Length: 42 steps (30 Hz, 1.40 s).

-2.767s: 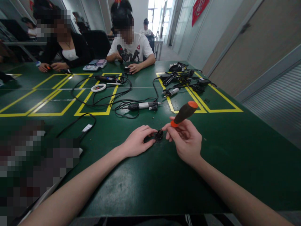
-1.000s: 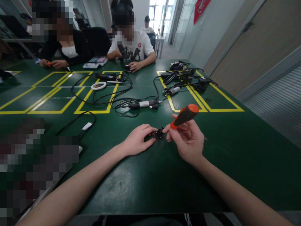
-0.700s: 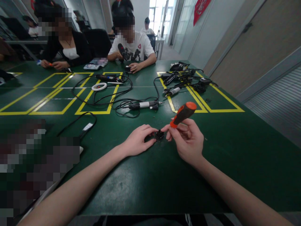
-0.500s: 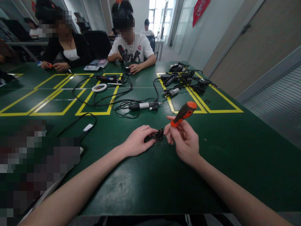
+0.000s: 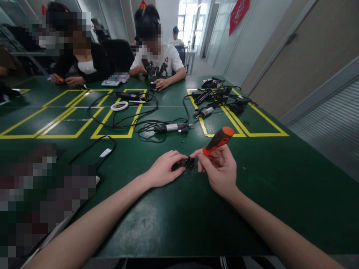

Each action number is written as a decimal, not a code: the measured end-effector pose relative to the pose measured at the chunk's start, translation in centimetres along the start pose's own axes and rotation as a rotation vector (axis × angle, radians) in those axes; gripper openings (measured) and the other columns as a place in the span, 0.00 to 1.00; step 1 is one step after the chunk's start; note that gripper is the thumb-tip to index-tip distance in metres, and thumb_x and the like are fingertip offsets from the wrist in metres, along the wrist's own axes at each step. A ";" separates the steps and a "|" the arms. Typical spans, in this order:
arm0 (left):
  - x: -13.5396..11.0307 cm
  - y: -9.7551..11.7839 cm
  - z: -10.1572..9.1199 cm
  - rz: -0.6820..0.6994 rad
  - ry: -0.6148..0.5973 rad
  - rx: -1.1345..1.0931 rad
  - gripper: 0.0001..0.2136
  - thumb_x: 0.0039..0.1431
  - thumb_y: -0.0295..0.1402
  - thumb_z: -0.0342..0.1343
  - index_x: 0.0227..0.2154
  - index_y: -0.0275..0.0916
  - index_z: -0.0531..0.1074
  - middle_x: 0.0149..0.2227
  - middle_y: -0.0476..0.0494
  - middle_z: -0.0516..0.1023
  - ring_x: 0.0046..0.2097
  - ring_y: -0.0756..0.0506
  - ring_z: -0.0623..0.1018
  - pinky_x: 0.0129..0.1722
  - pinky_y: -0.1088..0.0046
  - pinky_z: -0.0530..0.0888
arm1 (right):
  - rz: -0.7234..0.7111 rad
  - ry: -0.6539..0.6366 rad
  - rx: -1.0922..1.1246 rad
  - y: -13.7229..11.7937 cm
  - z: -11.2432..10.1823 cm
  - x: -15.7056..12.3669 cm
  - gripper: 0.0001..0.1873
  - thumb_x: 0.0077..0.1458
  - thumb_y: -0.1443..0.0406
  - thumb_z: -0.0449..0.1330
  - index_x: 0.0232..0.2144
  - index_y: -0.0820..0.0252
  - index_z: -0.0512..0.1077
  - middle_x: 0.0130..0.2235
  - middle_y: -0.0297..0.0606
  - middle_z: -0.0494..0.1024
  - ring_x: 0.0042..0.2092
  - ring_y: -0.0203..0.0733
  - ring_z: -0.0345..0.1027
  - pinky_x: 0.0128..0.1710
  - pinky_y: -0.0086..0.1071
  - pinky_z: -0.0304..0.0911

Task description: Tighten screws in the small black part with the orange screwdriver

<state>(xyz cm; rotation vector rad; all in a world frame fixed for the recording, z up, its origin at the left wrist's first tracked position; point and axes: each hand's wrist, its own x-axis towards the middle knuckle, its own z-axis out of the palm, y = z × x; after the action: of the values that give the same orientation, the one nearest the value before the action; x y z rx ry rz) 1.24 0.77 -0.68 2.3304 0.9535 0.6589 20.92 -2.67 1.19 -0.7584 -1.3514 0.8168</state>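
Observation:
A small black part with a wide base and a narrow upright top [image 5: 189, 163] stands on the green table. My left hand [image 5: 168, 168] rests on the table and pinches the base of this part from the left, between thumb and fingers. In my right hand [image 5: 220, 168] is a screwdriver [image 5: 218, 140] with an orange and black handle, tilted up to the right; its shaft is hidden by the fingers. The right index finger reaches out and touches the top of the black part.
Beyond my hands lies a grey and black electric screwdriver [image 5: 171, 127] with coiled cable. A white ring [image 5: 119, 106] sits farther left, and a heap of black cables and tools [image 5: 221, 95] at the back right. A person [image 5: 159, 59] sits across the table [image 5: 157, 224], another at left.
My right index finger has moved left and onto the top of the black part. The screwdriver in that hand has dipped slightly. My left hand has stayed in place.

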 end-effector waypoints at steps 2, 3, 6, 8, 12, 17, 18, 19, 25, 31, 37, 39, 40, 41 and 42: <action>0.0 0.0 0.0 0.002 0.003 0.002 0.11 0.68 0.30 0.59 0.52 0.38 0.77 0.42 0.42 0.78 0.44 0.43 0.77 0.46 0.66 0.75 | 0.000 0.013 -0.034 0.0 0.0 0.0 0.10 0.62 0.71 0.65 0.37 0.53 0.68 0.33 0.28 0.82 0.23 0.29 0.69 0.23 0.25 0.65; 0.1 0.0 0.0 0.005 0.005 0.003 0.11 0.68 0.30 0.59 0.51 0.38 0.77 0.42 0.42 0.78 0.45 0.43 0.77 0.46 0.66 0.75 | 0.000 0.020 -0.055 0.0 -0.1 0.0 0.09 0.61 0.71 0.66 0.37 0.54 0.69 0.33 0.29 0.81 0.24 0.29 0.69 0.24 0.26 0.66; 0.1 0.0 0.0 0.011 0.006 0.005 0.11 0.68 0.30 0.59 0.51 0.38 0.77 0.42 0.42 0.78 0.45 0.43 0.78 0.46 0.65 0.75 | -0.025 0.031 -0.122 0.0 -0.3 0.1 0.06 0.60 0.70 0.67 0.37 0.55 0.74 0.35 0.31 0.79 0.26 0.31 0.68 0.24 0.27 0.66; 0.1 0.0 0.1 0.012 0.007 0.006 0.11 0.68 0.30 0.59 0.51 0.38 0.77 0.43 0.42 0.78 0.45 0.42 0.78 0.47 0.65 0.76 | -0.051 0.027 -0.163 0.0 -0.5 0.2 0.05 0.59 0.70 0.67 0.36 0.56 0.75 0.34 0.32 0.77 0.27 0.32 0.68 0.25 0.28 0.67; 0.0 0.0 0.0 0.008 0.009 0.000 0.11 0.68 0.30 0.59 0.52 0.39 0.76 0.43 0.42 0.79 0.45 0.43 0.78 0.48 0.65 0.76 | -0.063 0.009 -0.194 -0.2 -0.6 0.3 0.04 0.59 0.70 0.67 0.35 0.57 0.76 0.33 0.33 0.76 0.29 0.34 0.70 0.26 0.29 0.68; 0.0 -0.1 0.0 0.007 0.007 0.004 0.11 0.68 0.31 0.59 0.52 0.39 0.76 0.44 0.42 0.79 0.45 0.43 0.78 0.48 0.64 0.77 | -0.059 0.023 -0.190 -0.5 -0.5 0.3 0.03 0.60 0.69 0.67 0.35 0.56 0.79 0.36 0.36 0.81 0.28 0.34 0.70 0.24 0.30 0.67; 0.0 -0.1 0.0 0.010 0.008 0.006 0.11 0.68 0.31 0.59 0.52 0.39 0.76 0.44 0.41 0.79 0.45 0.42 0.78 0.49 0.64 0.77 | -0.056 0.023 -0.190 -0.5 -0.5 0.3 0.03 0.60 0.69 0.67 0.36 0.56 0.80 0.36 0.36 0.81 0.27 0.34 0.69 0.23 0.30 0.67; 0.0 -0.1 0.0 0.012 0.010 0.007 0.11 0.68 0.31 0.59 0.52 0.39 0.76 0.44 0.41 0.79 0.46 0.42 0.78 0.49 0.64 0.77 | -0.048 0.024 -0.188 -0.4 -0.5 0.2 0.04 0.59 0.69 0.68 0.37 0.56 0.80 0.35 0.35 0.82 0.26 0.33 0.68 0.23 0.30 0.66; -0.1 0.0 0.0 0.009 0.008 0.008 0.11 0.68 0.30 0.59 0.52 0.39 0.76 0.44 0.42 0.79 0.46 0.43 0.78 0.48 0.65 0.76 | -0.023 0.095 -0.124 0.0 -0.5 0.0 0.17 0.56 0.70 0.70 0.48 0.54 0.77 0.36 0.33 0.84 0.26 0.33 0.73 0.21 0.27 0.68; 0.0 0.0 0.0 0.020 0.005 0.003 0.12 0.68 0.30 0.59 0.52 0.37 0.76 0.44 0.41 0.79 0.46 0.42 0.78 0.47 0.65 0.76 | -0.031 0.024 -0.019 0.0 -0.3 -0.2 0.15 0.61 0.72 0.66 0.48 0.53 0.74 0.37 0.31 0.84 0.22 0.31 0.73 0.19 0.24 0.70; 0.0 -0.1 0.1 0.011 0.004 -0.002 0.11 0.68 0.30 0.58 0.51 0.39 0.76 0.45 0.41 0.79 0.46 0.43 0.78 0.48 0.64 0.76 | 0.002 -0.037 -0.001 -0.2 -0.3 -0.2 0.13 0.62 0.68 0.67 0.47 0.54 0.71 0.35 0.31 0.82 0.26 0.36 0.78 0.25 0.31 0.79; 0.0 -0.1 0.1 0.012 0.009 0.002 0.11 0.68 0.30 0.58 0.51 0.39 0.76 0.44 0.41 0.79 0.46 0.42 0.78 0.48 0.64 0.76 | 0.003 -0.026 -0.002 -0.2 -0.3 -0.1 0.13 0.61 0.68 0.69 0.46 0.53 0.71 0.34 0.29 0.81 0.25 0.35 0.78 0.25 0.31 0.79; 0.0 -0.1 0.1 0.013 0.010 0.003 0.11 0.68 0.30 0.58 0.51 0.39 0.76 0.44 0.41 0.79 0.46 0.42 0.78 0.48 0.64 0.76 | 0.002 -0.015 0.001 -0.2 -0.2 -0.1 0.14 0.61 0.68 0.69 0.46 0.53 0.71 0.34 0.28 0.81 0.25 0.35 0.78 0.25 0.30 0.79; 0.0 -0.1 0.1 0.012 0.011 0.004 0.11 0.68 0.30 0.58 0.52 0.38 0.76 0.44 0.41 0.79 0.46 0.42 0.78 0.48 0.64 0.76 | 0.002 0.000 0.004 -0.1 -0.2 -0.1 0.14 0.61 0.68 0.69 0.46 0.53 0.71 0.34 0.28 0.81 0.25 0.35 0.78 0.25 0.30 0.79; -0.1 -0.1 0.1 0.011 0.011 0.005 0.11 0.68 0.30 0.59 0.52 0.38 0.76 0.44 0.41 0.79 0.46 0.42 0.78 0.48 0.64 0.76 | 0.001 0.015 0.006 -0.1 -0.2 -0.1 0.15 0.61 0.68 0.69 0.47 0.52 0.71 0.34 0.28 0.81 0.25 0.35 0.79 0.24 0.29 0.79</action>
<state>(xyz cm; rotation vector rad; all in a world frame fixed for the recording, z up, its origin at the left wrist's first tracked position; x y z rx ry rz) 1.21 0.76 -0.83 2.3403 0.9483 0.6756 21.08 -2.81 1.17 -0.7592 -1.3351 0.8136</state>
